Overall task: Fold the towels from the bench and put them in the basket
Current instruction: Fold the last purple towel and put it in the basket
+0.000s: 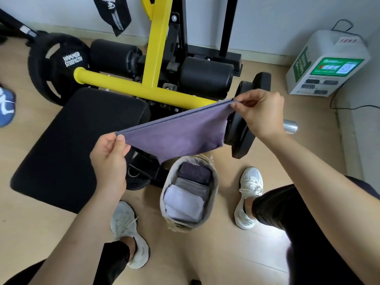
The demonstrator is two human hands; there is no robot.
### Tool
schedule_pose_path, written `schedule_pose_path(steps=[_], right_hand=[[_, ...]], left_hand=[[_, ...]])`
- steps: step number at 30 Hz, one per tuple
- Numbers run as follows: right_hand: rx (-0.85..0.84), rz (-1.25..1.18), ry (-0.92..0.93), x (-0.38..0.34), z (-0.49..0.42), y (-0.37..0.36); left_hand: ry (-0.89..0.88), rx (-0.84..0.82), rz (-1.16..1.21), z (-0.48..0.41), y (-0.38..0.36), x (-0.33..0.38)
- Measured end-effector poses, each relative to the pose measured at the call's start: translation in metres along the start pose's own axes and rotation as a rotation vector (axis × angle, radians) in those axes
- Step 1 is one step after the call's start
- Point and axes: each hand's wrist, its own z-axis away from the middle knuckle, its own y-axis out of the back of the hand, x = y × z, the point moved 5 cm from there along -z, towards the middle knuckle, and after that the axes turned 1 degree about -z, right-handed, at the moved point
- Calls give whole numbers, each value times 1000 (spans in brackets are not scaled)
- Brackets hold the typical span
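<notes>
What I can't make out
My purple towel [174, 132] hides part of the yellow frame [123, 87] behind it; at 9 o'clock a blue shoe [6, 109] is cut by the edge; at 2 o'clock the white box's [329, 44] small print is unreadable.

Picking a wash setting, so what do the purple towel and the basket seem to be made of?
Purple towel: thin, smooth matte fabric, possibly microfibre; it drapes limply, with a stitched hem. Basket: grey cloth liner over what looks like woven straw, frayed at the rim.

Bright, even indoor light, a glare patch on the floor [269, 231], slight blur, and wide-angle bending at the edges.
</notes>
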Motion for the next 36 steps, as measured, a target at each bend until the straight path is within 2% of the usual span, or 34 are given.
schedule_pose_path(steps=[10, 15, 17, 21, 28, 30, 33, 36], right_hand=[[-110, -207, -209, 22, -4, -15], [-281, 11, -254, 36, 3, -30], [-299, 14, -292, 38, 4, -32], [-300, -224, -363, 33, 6, -34], [-365, -371, -447, 15, 19, -48], [-344, -415, -521, 16, 22, -53], [-174, -489, -677, 27, 20, -47], [-78, -434, -713, 37, 17, -40]], left_hand=[[-33, 51, -55, 3, 1, 5], [-46, 79, -114, 2, 3, 7], [-41, 91, -123, 2, 4, 8], [-24, 106, -123, 3, 5, 9], [32, 53, -114, 13, -8, 7], [87, 55, -86, 15, -11, 1], [168, 135, -23, 12, -8, -5], [172, 166, -47, 9, -4, -5]])
